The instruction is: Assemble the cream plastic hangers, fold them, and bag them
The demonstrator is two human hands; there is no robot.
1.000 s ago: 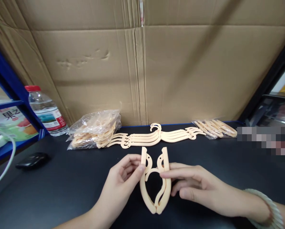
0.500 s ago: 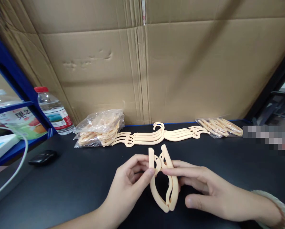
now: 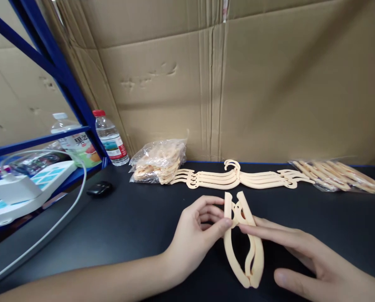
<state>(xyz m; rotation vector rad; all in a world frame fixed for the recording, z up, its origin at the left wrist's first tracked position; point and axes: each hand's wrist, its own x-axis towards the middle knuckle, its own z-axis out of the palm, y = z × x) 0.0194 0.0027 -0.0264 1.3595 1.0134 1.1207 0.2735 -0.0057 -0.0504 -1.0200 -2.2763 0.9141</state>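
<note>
A folded cream plastic folding clothes hanger [image 3: 257, 260] stands upright above the table, its two arms joined at the bottom. My left hand [image 3: 200, 235] pinches its left arm between thumb and fingers near the upper part. My right hand [image 3: 309, 256] is at its right side, the index finger stretched across the front of the right arm and another finger partly hidden behind it. The right thumb is spread well apart from the hanger. Behind lies a row of several unfolded hangers [image 3: 220, 179] of the same colour, hooks together.
A clear bag of hanger parts [image 3: 159, 161] is at the back left, another bag [image 3: 338, 174] at the back right. A red-capped water bottle [image 3: 111, 140], a black mouse [image 3: 99, 188] and a white cable [image 3: 71, 209] are at left. Cardboard [image 3: 162, 96] walls the table's back.
The view has turned left, so everything sits further right in the picture. My right hand has drawn back slightly, its thumb further from the hanger. My left hand keeps its grip.
</note>
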